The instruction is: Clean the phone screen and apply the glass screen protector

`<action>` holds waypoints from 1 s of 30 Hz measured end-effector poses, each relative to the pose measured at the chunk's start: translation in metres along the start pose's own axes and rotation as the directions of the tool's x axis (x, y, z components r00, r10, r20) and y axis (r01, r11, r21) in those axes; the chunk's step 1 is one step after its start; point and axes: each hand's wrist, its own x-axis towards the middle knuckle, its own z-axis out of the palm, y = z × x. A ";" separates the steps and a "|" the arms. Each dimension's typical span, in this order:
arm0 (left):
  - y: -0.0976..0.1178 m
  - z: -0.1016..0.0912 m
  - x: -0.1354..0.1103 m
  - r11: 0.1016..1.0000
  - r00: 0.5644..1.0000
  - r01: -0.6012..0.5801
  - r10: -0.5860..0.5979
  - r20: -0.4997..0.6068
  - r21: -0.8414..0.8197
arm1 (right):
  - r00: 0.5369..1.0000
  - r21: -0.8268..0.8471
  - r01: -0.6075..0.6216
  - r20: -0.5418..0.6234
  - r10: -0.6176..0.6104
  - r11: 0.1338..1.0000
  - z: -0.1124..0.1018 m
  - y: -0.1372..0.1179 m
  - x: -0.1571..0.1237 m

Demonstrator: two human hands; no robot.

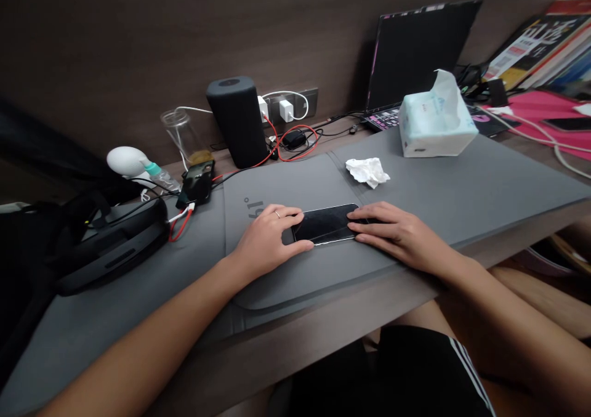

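Note:
A dark smartphone (323, 225) with a light rim lies screen up on the grey desk mat (286, 281). My left hand (265, 238) wears a ring and grips the phone's left end, thumb at the near edge and fingers at the far side. At the other end, my right hand (397, 229) holds the phone with its fingers resting over the glass and edge. A thin diagonal line crosses the screen; whether it is a reflection or a film I cannot tell. Just beyond the phone sits a crumpled white tissue (368, 172).
Behind stand a tissue pack (436, 121), a laptop (420, 60), a black speaker (236, 121) and a glass jar (184, 137). To the left, another phone (197, 182) with cables lies near a black headset (115, 244). Books (545, 47) lean at the far right.

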 end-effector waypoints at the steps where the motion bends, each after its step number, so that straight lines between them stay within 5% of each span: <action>1: 0.000 0.000 0.000 1.000 1.000 0.000 0.000 0.000 0.005 | 1.000 -0.001 0.003 -0.001 -0.003 1.000 0.000 0.000 0.000; 16: -0.001 0.001 -0.001 0.999 1.000 -0.008 0.008 -0.008 0.043 | 1.000 -0.038 0.001 -0.001 -0.001 0.999 0.001 -0.001 -0.002; 23: -0.001 0.001 -0.001 0.999 1.000 0.001 -0.001 0.002 0.048 | 0.979 -0.023 -0.202 -0.020 0.202 0.979 0.001 0.001 -0.001; 30: 0.000 0.001 -0.001 0.999 1.000 -0.003 0.003 0.000 0.048 | 0.977 -0.021 -0.211 0.034 0.212 0.977 0.003 0.007 0.000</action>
